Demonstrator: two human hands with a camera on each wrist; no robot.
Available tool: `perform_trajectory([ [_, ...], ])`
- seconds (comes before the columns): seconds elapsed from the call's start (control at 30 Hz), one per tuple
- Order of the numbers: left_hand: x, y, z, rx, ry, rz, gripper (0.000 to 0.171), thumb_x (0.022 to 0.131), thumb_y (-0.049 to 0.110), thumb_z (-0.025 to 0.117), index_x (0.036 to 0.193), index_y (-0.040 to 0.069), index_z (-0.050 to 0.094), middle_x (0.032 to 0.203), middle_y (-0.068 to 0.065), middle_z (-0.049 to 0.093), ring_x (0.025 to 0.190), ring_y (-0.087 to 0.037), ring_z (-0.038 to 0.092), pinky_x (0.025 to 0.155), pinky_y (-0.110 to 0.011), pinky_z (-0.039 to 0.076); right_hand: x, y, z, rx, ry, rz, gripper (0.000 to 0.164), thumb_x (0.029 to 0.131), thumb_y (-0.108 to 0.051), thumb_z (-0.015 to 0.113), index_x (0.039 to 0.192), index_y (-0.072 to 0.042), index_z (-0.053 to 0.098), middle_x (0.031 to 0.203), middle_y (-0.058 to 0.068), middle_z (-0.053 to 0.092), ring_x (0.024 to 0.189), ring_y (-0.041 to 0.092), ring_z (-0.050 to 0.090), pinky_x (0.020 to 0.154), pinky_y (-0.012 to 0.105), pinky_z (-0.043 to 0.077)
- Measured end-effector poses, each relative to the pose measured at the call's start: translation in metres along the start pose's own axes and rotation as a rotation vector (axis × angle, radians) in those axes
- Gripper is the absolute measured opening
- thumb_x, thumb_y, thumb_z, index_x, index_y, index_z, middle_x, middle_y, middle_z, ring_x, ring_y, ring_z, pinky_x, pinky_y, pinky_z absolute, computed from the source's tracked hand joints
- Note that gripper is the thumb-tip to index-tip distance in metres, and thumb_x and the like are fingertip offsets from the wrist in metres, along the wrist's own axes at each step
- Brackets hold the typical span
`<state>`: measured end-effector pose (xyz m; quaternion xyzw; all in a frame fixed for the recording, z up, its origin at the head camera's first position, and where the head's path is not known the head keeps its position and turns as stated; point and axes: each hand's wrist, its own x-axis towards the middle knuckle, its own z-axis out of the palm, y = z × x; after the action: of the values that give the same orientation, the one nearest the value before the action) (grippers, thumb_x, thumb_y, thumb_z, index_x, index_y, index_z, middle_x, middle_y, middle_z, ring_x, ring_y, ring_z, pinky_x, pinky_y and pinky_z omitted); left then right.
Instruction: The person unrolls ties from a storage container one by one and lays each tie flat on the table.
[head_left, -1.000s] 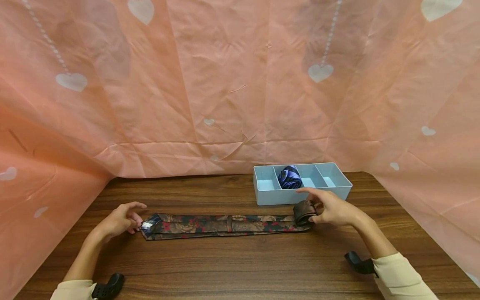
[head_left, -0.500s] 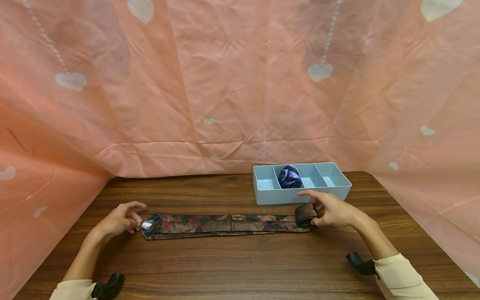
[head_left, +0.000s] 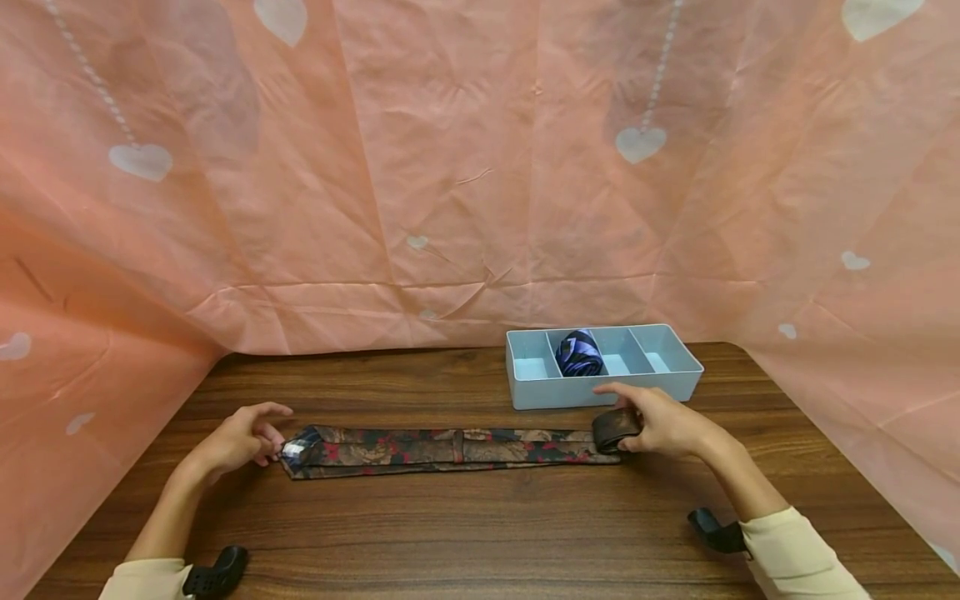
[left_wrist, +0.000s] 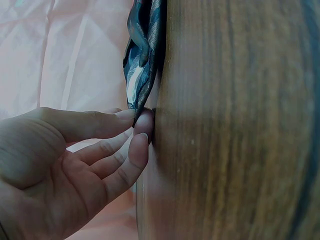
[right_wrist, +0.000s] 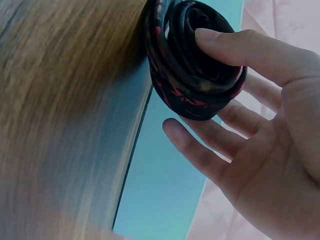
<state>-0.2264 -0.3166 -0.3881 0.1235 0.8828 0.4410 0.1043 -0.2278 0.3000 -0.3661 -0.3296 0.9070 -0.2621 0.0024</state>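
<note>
A dark floral necktie [head_left: 420, 450] lies stretched across the table, its underside with the keeper loop facing up. At the left, my left hand [head_left: 238, 437] pinches the tie's pointed tip between thumb and fingers; in the left wrist view the tip [left_wrist: 137, 85] stands on edge in that pinch. The right end is wound into a coil [head_left: 617, 427], which my right hand [head_left: 667, 422] grips between thumb and fingers. Seen from the right wrist, the thumb [right_wrist: 220, 42] presses on the coil's side and the fingers lie behind and below it.
Behind my right hand stands a light blue box [head_left: 543, 395] with several compartments. A rolled blue striped necktie [head_left: 580, 355] sits in the second compartment from the left. A peach curtain [head_left: 465, 208] with white hearts closes off the table's back and sides.
The coil and my right hand have shifted slightly right, and the coil has turned a little in the fingers. My left hand has stayed at the tip.
</note>
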Motion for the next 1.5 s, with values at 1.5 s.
perform_trajectory([
  [1.5, -0.0002, 0.0013, 0.0012, 0.005, 0.005, -0.001, 0.050, 0.088, -0.020, 0.048, 0.137, -0.023, 0.039, 0.087, -0.012, 0.064, 0.077, -0.024, 0.062, 0.062, -0.034, 0.056, -0.0066, 0.0034, -0.0098, -0.029, 0.000, -0.010, 0.073, 0.069, 0.006, 0.083, 0.136, 0.003, 0.055, 0.091, -0.002, 0.062, 0.073, 0.007, 0.047, 0.063, 0.027, 0.042],
])
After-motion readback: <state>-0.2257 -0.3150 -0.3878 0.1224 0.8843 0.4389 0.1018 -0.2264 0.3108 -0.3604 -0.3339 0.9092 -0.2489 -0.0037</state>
